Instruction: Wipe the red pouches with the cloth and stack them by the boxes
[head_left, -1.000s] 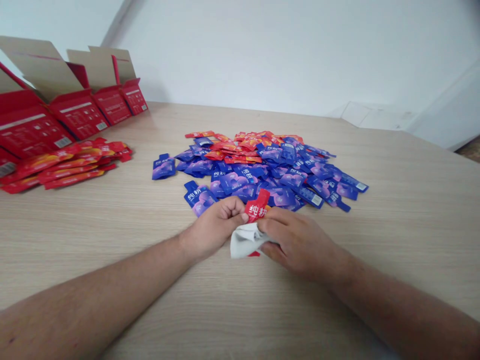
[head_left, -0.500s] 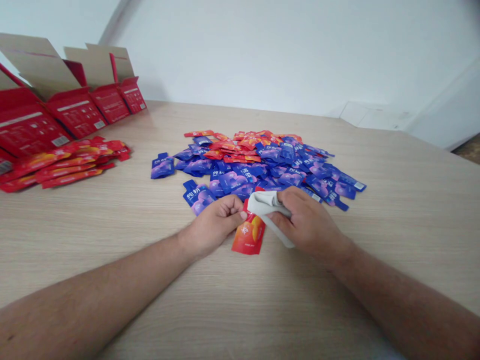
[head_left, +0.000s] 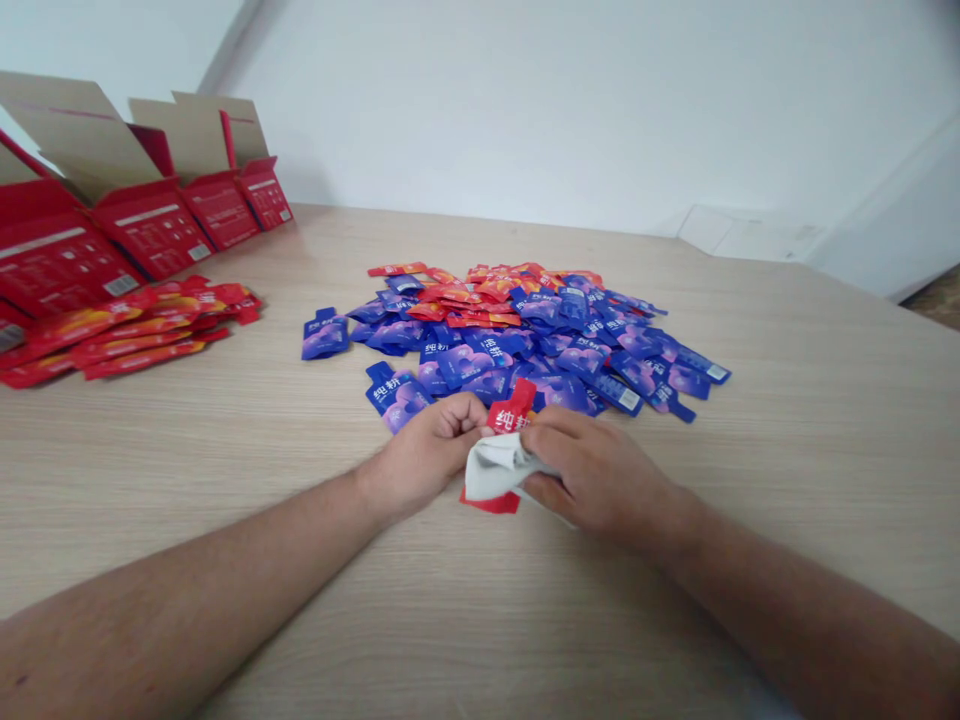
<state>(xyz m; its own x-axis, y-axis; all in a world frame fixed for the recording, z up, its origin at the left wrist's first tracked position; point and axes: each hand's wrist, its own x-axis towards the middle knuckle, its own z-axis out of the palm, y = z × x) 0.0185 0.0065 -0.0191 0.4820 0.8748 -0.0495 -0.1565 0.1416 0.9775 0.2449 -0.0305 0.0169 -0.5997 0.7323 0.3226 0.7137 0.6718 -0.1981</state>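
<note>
My left hand (head_left: 435,447) pinches the left edge of a red and orange pouch (head_left: 514,402) with a narrow tab at its top. Folded in my closed right hand (head_left: 600,465) is a white cloth (head_left: 496,468), which lies across the pouch's front and hides its middle. Only the pouch's top and its bottom edge show around the cloth. Just beyond both hands spreads a pile of purple pouches (head_left: 480,362), with red pouches (head_left: 487,285) heaped on its far side.
Red cartons (head_left: 154,228) with raised flaps stand in a row at the far left. In front of them lies a stack of red pouches (head_left: 142,325). A single purple pouch (head_left: 325,336) sits left of the pile. Behind the wooden table (head_left: 360,620) rises a white wall.
My right hand has moved the cloth down and left over the pouch, from its top to its lower half. The pouch's printed top now shows. My left hand stays in place.
</note>
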